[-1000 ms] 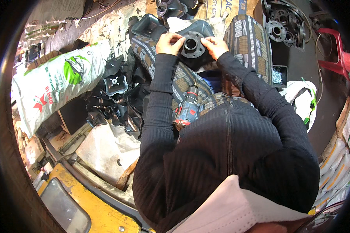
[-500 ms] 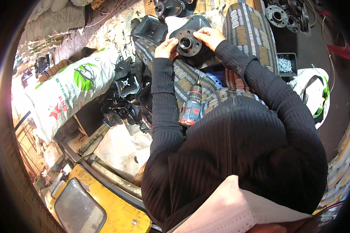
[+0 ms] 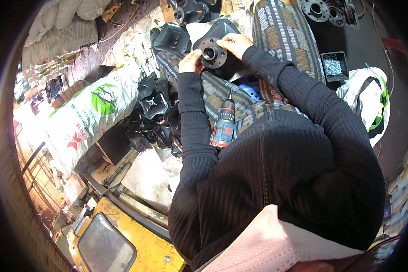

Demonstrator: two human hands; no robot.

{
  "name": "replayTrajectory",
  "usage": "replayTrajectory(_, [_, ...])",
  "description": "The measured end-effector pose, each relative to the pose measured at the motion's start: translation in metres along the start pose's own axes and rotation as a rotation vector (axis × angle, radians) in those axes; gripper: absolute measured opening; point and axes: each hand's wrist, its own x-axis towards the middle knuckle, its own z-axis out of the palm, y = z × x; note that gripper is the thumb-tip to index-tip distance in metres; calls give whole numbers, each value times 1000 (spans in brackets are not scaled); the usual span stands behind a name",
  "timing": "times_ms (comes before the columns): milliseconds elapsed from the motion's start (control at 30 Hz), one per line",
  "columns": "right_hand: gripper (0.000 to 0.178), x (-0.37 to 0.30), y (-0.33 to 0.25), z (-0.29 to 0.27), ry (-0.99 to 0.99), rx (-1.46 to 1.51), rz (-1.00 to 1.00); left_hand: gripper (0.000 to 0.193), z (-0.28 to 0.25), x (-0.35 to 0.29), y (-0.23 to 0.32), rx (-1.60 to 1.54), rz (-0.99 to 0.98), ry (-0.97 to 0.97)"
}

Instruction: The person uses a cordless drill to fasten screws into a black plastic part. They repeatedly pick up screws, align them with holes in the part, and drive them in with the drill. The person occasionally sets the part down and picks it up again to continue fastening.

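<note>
A round dark flange (image 3: 219, 60) with a raised central hub and small holes around its rim sits over a black flared plastic part (image 3: 224, 28). My left hand (image 3: 191, 62) grips the flange's left edge between thumb and fingers. On the upper right edge, my right hand (image 3: 235, 45) pinches it. The plastic part's lower side is hidden by the flange and my hands. A cordless drill (image 3: 224, 124) with a red ring lies on my patterned trousers, its bit pointing away from me.
Black plastic parts (image 3: 154, 106) are heaped at the left beside a white and green sack (image 3: 88, 113). More flanges (image 3: 315, 10) lie at the far right, above a box of screws (image 3: 334, 66). A white bag (image 3: 365, 97) stands right; a yellow machine panel (image 3: 140, 242) is near left.
The flange and both hands have shifted slightly left and down in the picture, and the flange faces a little differently. Both hands keep hold of it. The surroundings have shifted with the view.
</note>
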Motion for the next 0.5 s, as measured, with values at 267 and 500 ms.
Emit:
replayTrajectory(267, [39, 3, 5, -5, 71, -158, 18, 32, 12, -10, -7, 33, 35, 46])
replayTrajectory(500, [44, 11, 11, -9, 46, -339, -13, 31, -10, -83, 9, 840, 598, 203])
